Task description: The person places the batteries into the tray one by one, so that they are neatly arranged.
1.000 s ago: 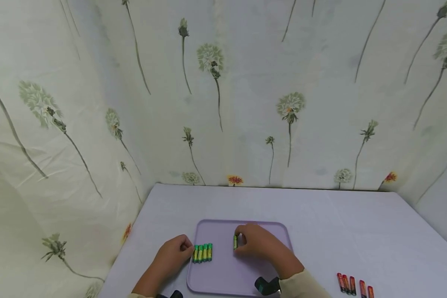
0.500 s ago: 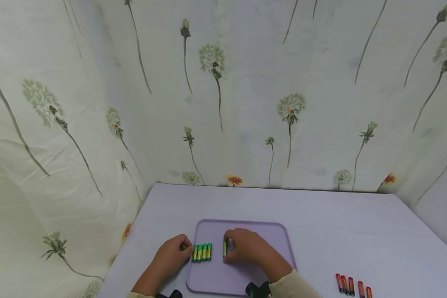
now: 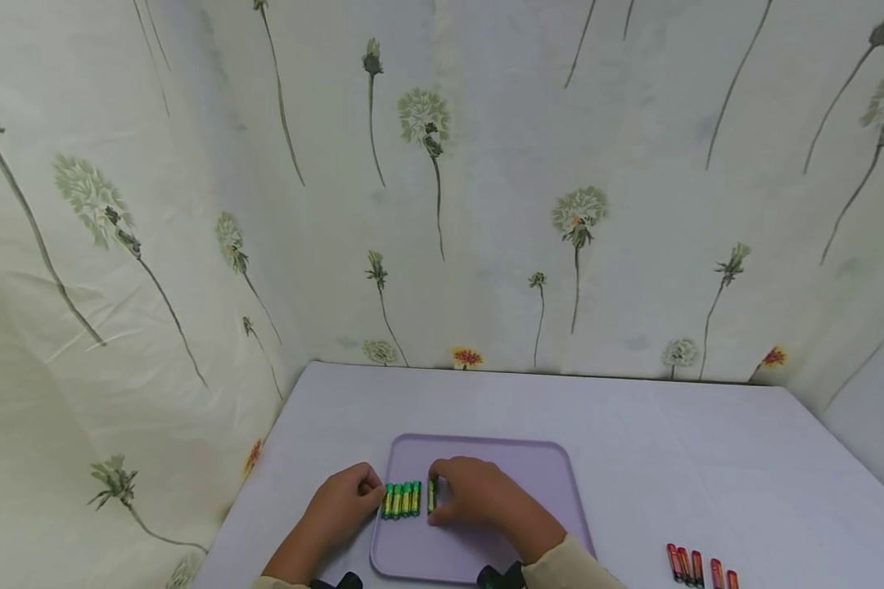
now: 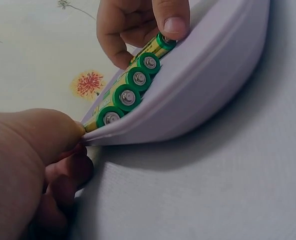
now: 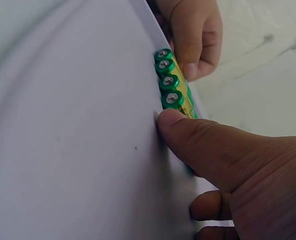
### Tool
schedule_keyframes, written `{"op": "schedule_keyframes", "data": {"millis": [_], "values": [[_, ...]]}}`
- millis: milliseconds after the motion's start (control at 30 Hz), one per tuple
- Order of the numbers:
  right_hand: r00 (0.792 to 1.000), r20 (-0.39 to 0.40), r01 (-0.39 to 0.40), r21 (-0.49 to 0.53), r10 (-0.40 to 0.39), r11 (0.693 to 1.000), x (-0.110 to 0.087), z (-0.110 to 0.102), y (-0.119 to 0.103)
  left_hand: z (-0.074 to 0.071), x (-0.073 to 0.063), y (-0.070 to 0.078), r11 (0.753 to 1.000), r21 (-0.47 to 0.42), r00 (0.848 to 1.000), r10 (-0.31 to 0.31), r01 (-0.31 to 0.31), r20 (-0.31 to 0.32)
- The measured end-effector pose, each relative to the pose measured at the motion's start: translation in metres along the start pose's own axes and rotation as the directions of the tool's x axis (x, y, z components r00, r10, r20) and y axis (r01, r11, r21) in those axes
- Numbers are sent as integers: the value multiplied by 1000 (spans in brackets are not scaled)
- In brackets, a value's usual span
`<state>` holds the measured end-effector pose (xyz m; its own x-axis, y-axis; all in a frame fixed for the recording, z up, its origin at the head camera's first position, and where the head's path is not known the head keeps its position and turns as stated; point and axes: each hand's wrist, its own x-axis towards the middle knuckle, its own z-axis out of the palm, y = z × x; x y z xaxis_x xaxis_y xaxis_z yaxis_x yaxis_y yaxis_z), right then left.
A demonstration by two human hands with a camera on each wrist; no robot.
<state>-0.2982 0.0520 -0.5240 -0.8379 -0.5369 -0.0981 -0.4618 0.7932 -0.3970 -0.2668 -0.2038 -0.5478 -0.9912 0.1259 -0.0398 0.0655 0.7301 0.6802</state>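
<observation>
Battery (image 3: 432, 496), green and yellow, pinched lengthwise in the right hand (image 3: 475, 495), thumb on the near end, fingers at the far end. Held within the purple tray (image 3: 538, 462), just right of a row of four green batteries (image 3: 405, 501) lying side by side by the left rim, a narrow gap between. Left hand (image 3: 346, 499) at that rim, fingers curled, tips at the row's left end; cannot tell whether pinching the rim or only bracing the row. For a neat fit, hold it parallel to the others, level the near ends, and slide in flat with light pressure, to avoid rolling the row. Best to brace lightly from the left meanwhile, and to part thumb and fingers evenly on release. Well apart to the right, on the white table (image 3: 633, 458), five red batteries (image 3: 697, 568).
</observation>
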Motion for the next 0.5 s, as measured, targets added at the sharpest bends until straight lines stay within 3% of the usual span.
{"op": "schedule_keyframes", "data": {"millis": [233,500], "values": [[1000,1,27,-13,-27,1000,0,0,-11,0,0,0,1000,-2,1000,9,-9,-1],[1000,19,3,5,-3,1000,5,5,-15,1,1,-2,1000,-4,1000,9,-9,-2]]}}
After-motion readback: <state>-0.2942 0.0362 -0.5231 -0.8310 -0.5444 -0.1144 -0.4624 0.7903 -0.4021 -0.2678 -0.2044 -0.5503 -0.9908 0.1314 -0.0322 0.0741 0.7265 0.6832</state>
